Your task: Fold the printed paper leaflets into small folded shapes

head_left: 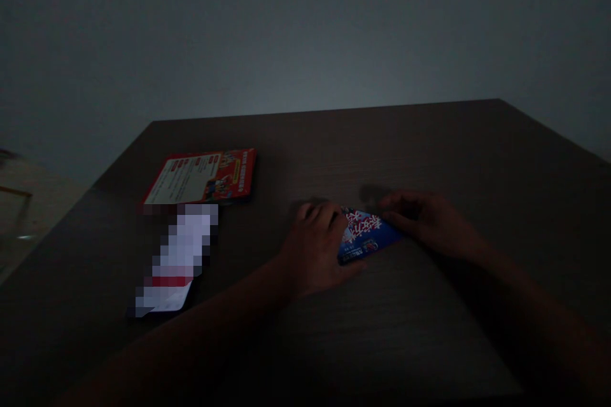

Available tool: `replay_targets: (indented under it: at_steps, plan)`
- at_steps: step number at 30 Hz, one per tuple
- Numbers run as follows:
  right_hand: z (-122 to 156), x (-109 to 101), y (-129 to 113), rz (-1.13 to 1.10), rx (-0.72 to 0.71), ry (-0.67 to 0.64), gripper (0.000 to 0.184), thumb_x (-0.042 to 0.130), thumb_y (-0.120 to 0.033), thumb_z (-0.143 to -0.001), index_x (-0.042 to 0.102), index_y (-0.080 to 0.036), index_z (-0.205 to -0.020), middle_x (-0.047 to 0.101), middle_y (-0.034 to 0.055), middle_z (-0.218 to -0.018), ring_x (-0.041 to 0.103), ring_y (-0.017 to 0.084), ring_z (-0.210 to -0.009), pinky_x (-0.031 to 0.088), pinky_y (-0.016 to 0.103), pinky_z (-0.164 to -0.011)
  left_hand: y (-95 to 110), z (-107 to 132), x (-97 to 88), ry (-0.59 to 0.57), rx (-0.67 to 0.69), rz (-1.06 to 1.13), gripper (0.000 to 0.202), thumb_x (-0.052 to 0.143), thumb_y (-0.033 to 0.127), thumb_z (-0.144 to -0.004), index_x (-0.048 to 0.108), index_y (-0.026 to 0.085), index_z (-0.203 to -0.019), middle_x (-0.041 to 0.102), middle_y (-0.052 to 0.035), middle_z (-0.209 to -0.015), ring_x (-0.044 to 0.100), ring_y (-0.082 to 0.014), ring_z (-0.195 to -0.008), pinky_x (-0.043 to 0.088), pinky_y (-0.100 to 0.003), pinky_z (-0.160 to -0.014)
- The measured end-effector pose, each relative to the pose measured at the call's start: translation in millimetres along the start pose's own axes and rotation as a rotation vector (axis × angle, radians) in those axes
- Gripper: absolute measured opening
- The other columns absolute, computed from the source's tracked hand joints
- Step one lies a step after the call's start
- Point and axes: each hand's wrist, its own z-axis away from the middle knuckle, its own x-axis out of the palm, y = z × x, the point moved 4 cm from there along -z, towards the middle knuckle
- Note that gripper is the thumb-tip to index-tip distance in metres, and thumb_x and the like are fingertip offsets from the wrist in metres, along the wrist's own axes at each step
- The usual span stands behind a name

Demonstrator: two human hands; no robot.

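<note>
A flat blue printed paper (365, 235) with red and white lettering lies on the table between my hands; whether it is a booklet or a folded sheet I cannot tell. My left hand (317, 245) covers its left part, fingers curled over the far side and thumb along the near edge. At its right corner, my right hand (429, 222) has the thumb and fingers closed on the edge. The visible part of the paper narrows toward that corner.
The dark wooden table (305, 152) stands against a grey wall (382, 32). At the left lies a red and white printed booklet (195, 178), with a lit phone (176, 261) in front of it, its screen blurred out. The light is dim.
</note>
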Motion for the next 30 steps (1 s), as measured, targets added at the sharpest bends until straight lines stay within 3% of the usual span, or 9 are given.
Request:
replay_targets:
  at_steps: [10,20,25,30]
  plan:
    - [-2,1,6,-0.106,0.022,-0.016,0.025,0.062,-0.039,-0.079,0.063,-0.019,-0.093,0.069,0.0041,-0.082,0.064,0.017,-0.070,0.051,0.029,-0.061,-1,0,1.0,-0.001,0.002,-0.008,0.054,0.059,0.056,-0.075,0.053,0.015,-0.110,0.053,-0.0126,-0.114,0.049,-0.0297,-0.106,0.035,-0.048,-0.094]
    - [4,-4,1,-0.027,-0.058,-0.084,0.020,0.061,-0.035,-0.078,0.063,-0.020,-0.092,0.063,0.0005,-0.071,0.060,0.016,-0.066,0.049,0.030,-0.060,-2,0,0.0,-0.012,0.014,-0.019,0.051,0.058,0.053,-0.077,0.054,0.015,-0.110,0.054,-0.0124,-0.115,0.049,-0.0292,-0.107,0.034,-0.046,-0.095]
    - [8,-11,-4,0.073,-0.171,-0.127,0.019,0.066,-0.028,-0.074,0.061,-0.022,-0.091,0.066,0.0039,-0.097,0.063,0.020,-0.089,0.051,0.034,-0.078,-3,0,0.2,-0.010,0.018,-0.018,0.050,0.057,0.054,-0.078,0.055,0.015,-0.108,0.054,-0.0124,-0.115,0.049,-0.0287,-0.107,0.033,-0.046,-0.096]
    - [11,-12,-4,0.126,-0.239,-0.235,0.038,0.068,-0.023,-0.070,0.058,-0.023,-0.107,0.064,0.0046,-0.111,0.061,0.023,-0.101,0.050,0.036,-0.088,-4,0,0.9,-0.009,0.022,-0.021,0.049,0.058,0.053,-0.077,0.054,0.015,-0.108,0.054,-0.0123,-0.115,0.049,-0.0288,-0.106,0.034,-0.046,-0.095]
